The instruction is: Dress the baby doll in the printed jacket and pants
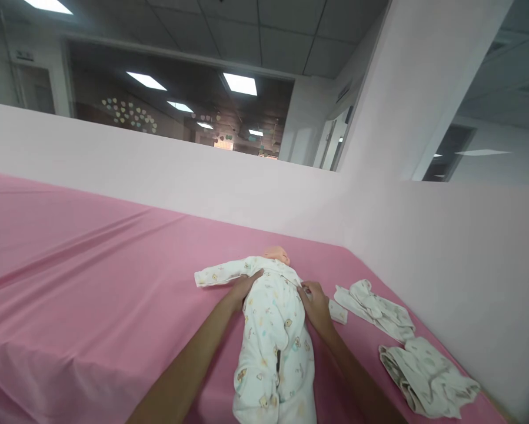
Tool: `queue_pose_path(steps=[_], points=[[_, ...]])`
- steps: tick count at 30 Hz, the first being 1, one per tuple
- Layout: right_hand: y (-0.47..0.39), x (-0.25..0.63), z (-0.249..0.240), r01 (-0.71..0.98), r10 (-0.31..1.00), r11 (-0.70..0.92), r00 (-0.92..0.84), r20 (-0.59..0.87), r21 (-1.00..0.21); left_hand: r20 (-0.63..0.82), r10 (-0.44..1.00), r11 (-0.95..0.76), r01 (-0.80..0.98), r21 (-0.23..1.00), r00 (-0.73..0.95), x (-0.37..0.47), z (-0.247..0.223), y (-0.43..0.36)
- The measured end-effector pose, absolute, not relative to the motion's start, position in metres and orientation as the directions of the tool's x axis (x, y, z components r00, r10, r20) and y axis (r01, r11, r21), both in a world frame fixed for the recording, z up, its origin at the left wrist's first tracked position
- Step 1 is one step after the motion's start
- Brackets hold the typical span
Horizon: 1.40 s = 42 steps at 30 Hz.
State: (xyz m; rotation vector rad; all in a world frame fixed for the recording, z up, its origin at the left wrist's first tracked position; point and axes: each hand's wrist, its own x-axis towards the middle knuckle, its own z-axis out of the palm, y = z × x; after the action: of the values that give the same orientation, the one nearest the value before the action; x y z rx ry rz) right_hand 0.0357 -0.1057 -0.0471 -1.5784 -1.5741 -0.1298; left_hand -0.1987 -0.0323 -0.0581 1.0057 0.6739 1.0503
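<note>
A baby doll (276, 254) lies on its back on a pink sheet, its head toward the wall. It wears a long-sleeved white baby top (222, 274) with small printed figures and matching baby trousers (270, 318), whose waist reaches high on the body. My left hand (245, 290) grips the trousers at the left side of the waist, thumb on top. On the opposite side my right hand (316, 301) is closed on the waist edge, fingers curled. One sleeve stretches out to the left; the other is partly hidden behind my right hand.
The pink sheet (92, 253) covers a wide padded surface that meets white walls (229, 191) at the back and right. Two crumpled white printed cloths, one farther back (376, 309) and one nearer (429, 377), lie to the right. Windows sit above the walls.
</note>
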Motion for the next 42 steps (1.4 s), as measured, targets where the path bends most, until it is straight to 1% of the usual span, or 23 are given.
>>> queue_pose_path(steps=[1,3,6,9,12,15,18,20,22,25,27,29,31,35,39,42], points=[[-0.107,0.033,-0.045,0.840,0.755,0.201,0.195,0.627,-0.504,-0.005,0.951,0.093,-0.270,0.958,0.310,-0.205,-0.057,-0.034],[-0.111,0.028,-0.041,0.817,0.739,0.213,0.224,0.635,-0.536,0.047,0.982,-0.040,-0.039,0.998,0.184,-0.217,-0.055,-0.038],[-0.121,0.022,-0.035,0.781,0.722,0.200,0.291,0.628,-0.591,0.186,0.980,-0.198,0.217,0.956,0.074,-0.229,-0.050,-0.042],[-0.132,0.017,-0.035,0.759,0.721,0.176,0.335,0.607,-0.627,0.295,0.954,-0.291,0.379,0.878,0.049,-0.231,-0.046,-0.047],[-0.139,0.017,-0.041,0.759,0.726,0.158,0.345,0.595,-0.632,0.364,0.928,-0.357,0.469,0.808,0.079,-0.229,-0.040,-0.054],[-0.142,0.026,-0.051,0.782,0.742,0.132,0.329,0.584,-0.608,0.408,0.900,-0.424,0.521,0.741,0.151,-0.229,-0.035,-0.070],[-0.141,0.037,-0.060,0.818,0.772,0.097,0.297,0.562,-0.567,0.442,0.856,-0.514,0.538,0.668,0.269,-0.234,-0.036,-0.091],[-0.139,0.042,-0.063,0.842,0.804,0.087,0.256,0.537,-0.532,0.427,0.835,-0.550,0.555,0.624,0.348,-0.240,-0.041,-0.101],[-0.138,0.045,-0.062,0.862,0.830,0.069,0.229,0.508,-0.502,0.374,0.837,-0.547,0.584,0.600,0.400,-0.247,-0.048,-0.106],[-0.143,0.048,-0.060,0.887,0.838,-0.017,0.264,0.478,-0.462,0.325,0.853,-0.519,0.604,0.605,0.408,-0.258,-0.058,-0.107],[-0.152,0.050,-0.058,0.903,0.834,-0.075,0.290,0.470,-0.424,0.335,0.861,-0.507,0.596,0.623,0.383,-0.262,-0.062,-0.105],[-0.164,0.051,-0.056,0.922,0.842,-0.092,0.274,0.464,-0.377,0.350,0.864,-0.502,0.577,0.644,0.362,-0.263,-0.063,-0.104],[-0.178,0.050,-0.054,0.942,0.866,-0.063,0.215,0.451,-0.329,0.363,0.859,-0.512,0.574,0.639,0.362,-0.260,-0.059,-0.104],[-0.189,0.037,-0.040,0.966,0.881,0.009,0.115,0.459,-0.259,0.434,0.825,-0.561,0.607,0.563,0.361,-0.248,-0.041,-0.108],[-0.175,0.013,-0.019,0.970,0.851,0.072,0.061,0.522,-0.232,0.469,0.795,-0.600,0.615,0.512,0.384,-0.231,-0.018,-0.112],[-0.165,-0.009,-0.009,0.967,0.838,0.121,0.023,0.546,-0.226,0.476,0.750,-0.652,0.633,0.417,0.459,-0.223,-0.006,-0.117]])
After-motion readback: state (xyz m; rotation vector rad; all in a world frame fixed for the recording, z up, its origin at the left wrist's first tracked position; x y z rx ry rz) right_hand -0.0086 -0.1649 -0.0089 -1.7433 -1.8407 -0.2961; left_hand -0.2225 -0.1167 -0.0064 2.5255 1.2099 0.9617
